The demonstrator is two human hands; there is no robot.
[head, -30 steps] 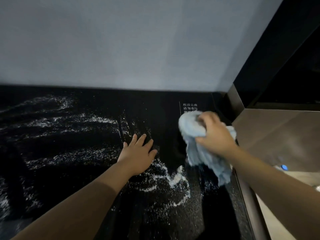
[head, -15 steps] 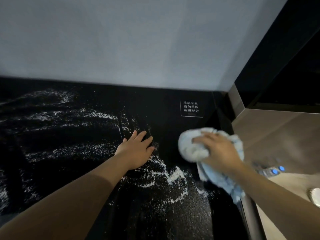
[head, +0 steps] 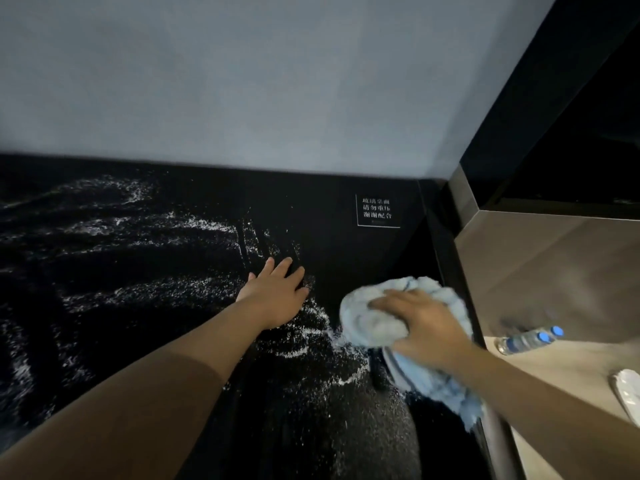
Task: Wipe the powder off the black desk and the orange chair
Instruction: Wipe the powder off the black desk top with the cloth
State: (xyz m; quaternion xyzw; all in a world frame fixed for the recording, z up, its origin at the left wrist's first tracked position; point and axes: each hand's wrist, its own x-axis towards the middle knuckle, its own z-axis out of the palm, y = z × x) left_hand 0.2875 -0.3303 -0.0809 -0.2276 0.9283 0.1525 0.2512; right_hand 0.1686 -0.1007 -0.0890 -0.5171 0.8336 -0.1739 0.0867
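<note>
Right hand [head: 426, 327] was clamped over a bunched light-blue cloth [head: 367, 320], fingers curled into it, pressing it down on the table [head: 346, 244] near the right edge. Left hand [head: 277, 296] lay flat, palm down and fingers straight, holding nothing, just bracing beside the cloth.

Cloth: soft, light, floppy, and a loose tail trailed past my wrist over the table edge. My call: grip it in a wad at the middle so the tail doesn't drag powder back.

Powder [head: 311, 327]: loose white grains, streaked between the hands and spread across the left half of the table. Looked dry, and likely to scatter rather than smear. The far right corner by the printed label [head: 377, 209] looked mostly clean. The top was glossy and hard, so the cloth should slide easily.

Orange chair: not in view.

Containers: clear bottles [head: 519, 341] with blue caps lay on the wooden surface [head: 561, 375] off to the right, well apart from the cloth. They looked capped; fill level not readable. A white object [head: 628, 389] lay nearby, unidentifiable.
</note>
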